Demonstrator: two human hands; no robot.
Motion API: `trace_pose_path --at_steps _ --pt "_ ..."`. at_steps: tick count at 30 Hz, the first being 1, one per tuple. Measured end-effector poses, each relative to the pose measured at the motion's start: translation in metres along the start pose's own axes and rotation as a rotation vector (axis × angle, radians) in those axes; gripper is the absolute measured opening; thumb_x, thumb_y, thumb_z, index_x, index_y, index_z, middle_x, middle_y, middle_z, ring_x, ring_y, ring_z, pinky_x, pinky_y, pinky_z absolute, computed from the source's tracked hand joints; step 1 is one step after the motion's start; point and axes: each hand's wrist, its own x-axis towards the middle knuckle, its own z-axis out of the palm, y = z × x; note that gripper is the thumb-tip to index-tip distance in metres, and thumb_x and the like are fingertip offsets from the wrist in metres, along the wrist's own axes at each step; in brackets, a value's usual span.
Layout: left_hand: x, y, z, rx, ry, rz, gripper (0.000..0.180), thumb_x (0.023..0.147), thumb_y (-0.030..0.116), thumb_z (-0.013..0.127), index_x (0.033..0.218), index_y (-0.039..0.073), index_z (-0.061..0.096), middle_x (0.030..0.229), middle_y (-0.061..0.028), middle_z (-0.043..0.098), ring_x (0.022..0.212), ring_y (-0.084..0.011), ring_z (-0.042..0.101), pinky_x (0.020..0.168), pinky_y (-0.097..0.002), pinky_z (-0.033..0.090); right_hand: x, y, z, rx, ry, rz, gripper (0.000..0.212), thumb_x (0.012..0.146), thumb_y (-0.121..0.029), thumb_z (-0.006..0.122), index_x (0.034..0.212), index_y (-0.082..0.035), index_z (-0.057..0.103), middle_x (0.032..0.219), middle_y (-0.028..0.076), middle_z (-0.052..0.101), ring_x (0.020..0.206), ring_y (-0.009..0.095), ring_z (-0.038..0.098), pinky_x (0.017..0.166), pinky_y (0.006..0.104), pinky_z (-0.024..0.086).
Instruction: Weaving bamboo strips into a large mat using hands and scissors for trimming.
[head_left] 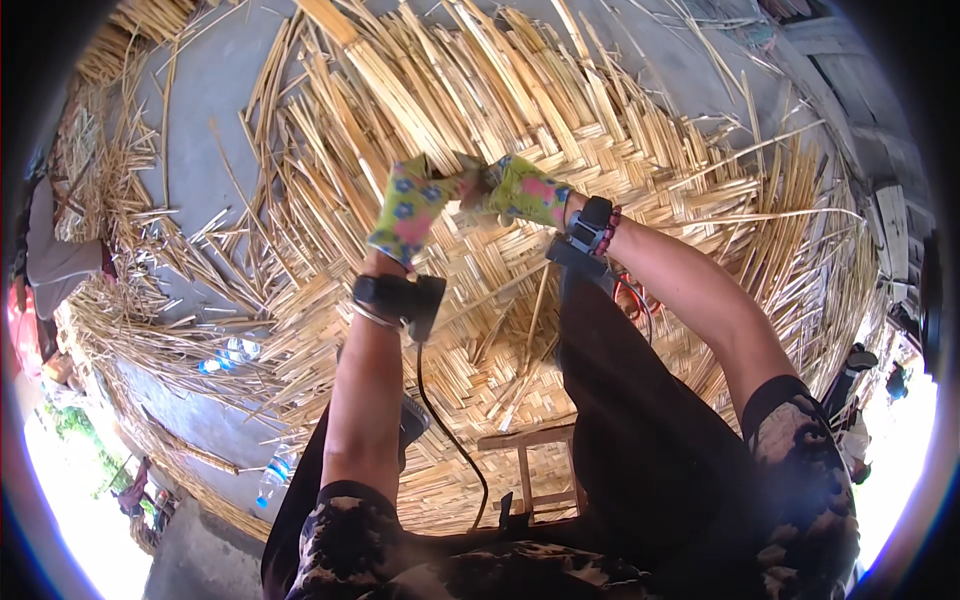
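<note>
A large woven mat of split reeds lies under and around me, with a herringbone weave and long loose ends fanning out at the far side. My left hand, in a yellow-green flowered glove, is closed at the mat's far part, where a wide reed strip runs down to its fingers. My right hand, in a matching glove, is beside it with fingers bent inward, nearly touching the left. Shadow and the dark glove fronts hide what lies between the right fingertips.
I sit over a low wooden stool on the mat. Plastic bottles lie at the left. Loose reeds cover the grey floor there. A red cable loop is by my right knee. Another person's leg shows at the far left.
</note>
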Motion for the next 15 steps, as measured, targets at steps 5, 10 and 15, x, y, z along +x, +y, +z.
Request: trace_pose_path --at_steps 5,10,15 --pt "-0.017 -0.015 0.047 0.175 0.052 0.041 0.017 0.075 0.006 0.069 0.087 -0.005 0.064 0.077 -0.0085 0.066 0.073 -0.0120 0.063 0.061 -0.0277 0.053 -0.061 0.016 0.023 0.244 0.176 0.132 0.019 0.082 -0.019 0.059 0.094 -0.006 0.067 0.075 0.009 0.067 0.060 0.017 0.062 0.056 0.0276 0.051" --pt "-0.040 -0.011 0.076 -0.359 0.182 -0.107 0.015 0.078 0.001 0.065 0.092 -0.005 0.065 0.083 -0.0102 0.067 0.067 -0.0132 0.064 0.056 -0.0244 0.054 -0.163 0.038 0.057 0.609 0.558 0.148 0.026 0.083 -0.023 0.061 0.103 -0.006 0.065 0.083 0.010 0.068 0.068 0.017 0.063 0.063 0.0278 0.051" --pt "-0.059 -0.011 0.085 -0.517 0.288 -0.193 0.017 0.079 0.002 0.066 0.095 -0.003 0.065 0.089 -0.0101 0.067 0.078 -0.0150 0.065 0.062 -0.0250 0.056 -0.261 0.046 0.057 -0.051 0.787 0.777 0.035 0.084 -0.024 0.058 0.116 -0.009 0.057 0.112 0.014 0.060 0.095 0.027 0.060 0.077 0.0306 0.049"
